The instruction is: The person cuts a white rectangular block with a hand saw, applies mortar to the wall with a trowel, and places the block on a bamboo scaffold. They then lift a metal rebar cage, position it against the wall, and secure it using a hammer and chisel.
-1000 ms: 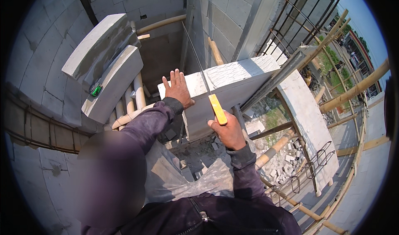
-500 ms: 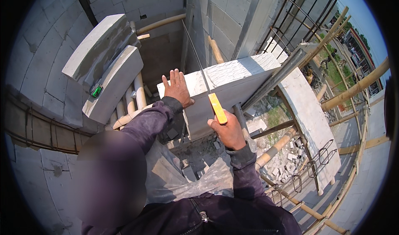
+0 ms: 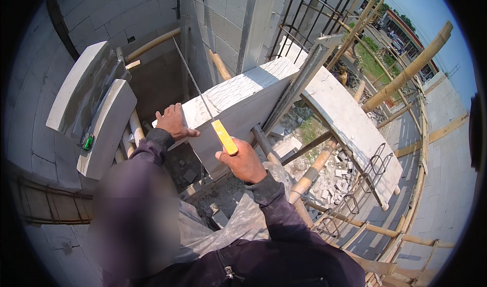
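Observation:
My right hand is wrapped round the yellow handle of a handsaw. The saw's long thin blade runs away from me across the top of a white lightweight concrete block, standing on its long edge. Whether the teeth are in a cut cannot be made out. At the block's left end lies my left hand, resting on the top with fingers slightly bent and the thumb spread toward the blade.
Two more blocks lean at the left, with a green tape measure on one. Bamboo poles cross below over rubble. A white board lies right, steel rebar stands behind, and block walls rise around.
The view has turned, so the scene sits further left. My left hand's fingers are more bent on the block. My right hand still grips the saw, its blade across the block.

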